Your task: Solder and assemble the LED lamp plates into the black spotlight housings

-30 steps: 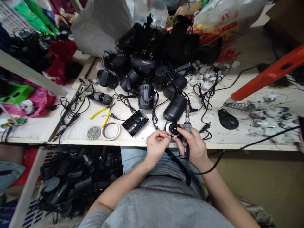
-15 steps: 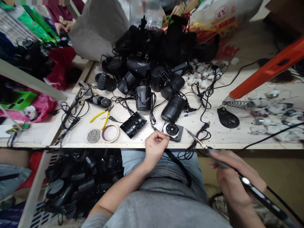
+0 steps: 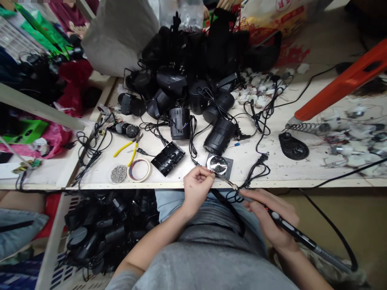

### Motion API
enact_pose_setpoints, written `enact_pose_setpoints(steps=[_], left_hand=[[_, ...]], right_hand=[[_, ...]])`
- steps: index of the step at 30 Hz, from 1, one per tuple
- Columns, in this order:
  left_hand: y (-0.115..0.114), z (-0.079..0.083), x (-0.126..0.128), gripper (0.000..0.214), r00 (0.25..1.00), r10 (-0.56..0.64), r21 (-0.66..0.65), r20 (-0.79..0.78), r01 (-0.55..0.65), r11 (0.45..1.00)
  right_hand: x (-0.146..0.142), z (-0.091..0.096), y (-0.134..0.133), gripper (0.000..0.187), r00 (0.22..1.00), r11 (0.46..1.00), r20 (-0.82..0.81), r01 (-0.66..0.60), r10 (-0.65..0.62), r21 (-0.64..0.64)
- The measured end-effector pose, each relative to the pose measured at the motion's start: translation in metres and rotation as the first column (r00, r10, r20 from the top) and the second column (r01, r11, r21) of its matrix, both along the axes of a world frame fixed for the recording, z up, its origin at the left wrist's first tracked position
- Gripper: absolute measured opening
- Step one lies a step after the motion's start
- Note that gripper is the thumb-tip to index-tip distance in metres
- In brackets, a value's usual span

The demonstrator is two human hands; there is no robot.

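My left hand [image 3: 197, 186] is closed in a pinch at the near edge of the white bench [image 3: 296, 171], its fingertips on a thin wire beside a small square black plate with a shiny round disc [image 3: 219, 165]. My right hand [image 3: 270, 217] grips a black soldering iron [image 3: 284, 227] like a pen. The iron's metal tip points left and touches the near edge of the disc plate. A black cable trails from the iron's back end to the right.
A heap of black lamp housings [image 3: 193, 76] and tangled cords fills the bench's middle. Yellow-handled pliers [image 3: 128, 147], a tape roll [image 3: 139, 170], a dish of screws [image 3: 118, 173] and a black cover [image 3: 168, 158] lie left. A coiled iron stand [image 3: 294, 139] and orange bar [image 3: 341, 86] sit right. A crate of black parts [image 3: 99, 233] stands below.
My right hand swung the soldering iron out to the right, then brought its tip back to the disc plate. The disc now shows a shiny face. My left hand stayed put.
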State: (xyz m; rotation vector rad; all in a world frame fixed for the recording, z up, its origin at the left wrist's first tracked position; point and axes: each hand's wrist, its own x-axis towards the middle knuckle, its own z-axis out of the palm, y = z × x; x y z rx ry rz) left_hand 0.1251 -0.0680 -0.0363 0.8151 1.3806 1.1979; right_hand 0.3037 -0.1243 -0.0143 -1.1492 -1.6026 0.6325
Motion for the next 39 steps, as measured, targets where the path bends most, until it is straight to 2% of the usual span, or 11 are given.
enact_pose_setpoints(steps=[14, 21, 29, 34, 39], left_hand=[[0.0, -0.001, -0.001, 0.015, 1.0, -0.015, 0.009, -0.006, 0.015, 1.0], [0.0, -0.003, -0.001, 0.016, 1.0, -0.007, 0.019, -0.013, 0.007, 1.0], [-0.001, -0.004, -0.001, 0.016, 1.0, -0.013, 0.032, -0.005, 0.013, 0.999], [-0.001, -0.003, -0.005, 0.018, 0.998, -0.06, 0.024, -0.004, 0.06, 0.998], [-0.003, -0.004, -0.011, 0.022, 0.993, -0.118, 0.069, -0.007, 0.118, 0.991]], right_hand=[[-0.001, 0.004, 0.004, 0.02, 0.997, 1.0, 0.083, -0.001, 0.001, 0.002], [-0.001, 0.004, 0.002, 0.023, 0.999, 1.0, 0.047, -0.013, 0.013, -0.003], [0.006, 0.001, -0.006, 0.022, 0.998, 0.999, 0.033, 0.046, -0.047, 0.025], [0.007, 0.004, -0.006, 0.021, 0.998, 0.998, 0.043, 0.048, -0.05, 0.052], [0.008, 0.006, -0.005, 0.021, 0.997, 0.997, 0.054, 0.042, -0.046, 0.065]])
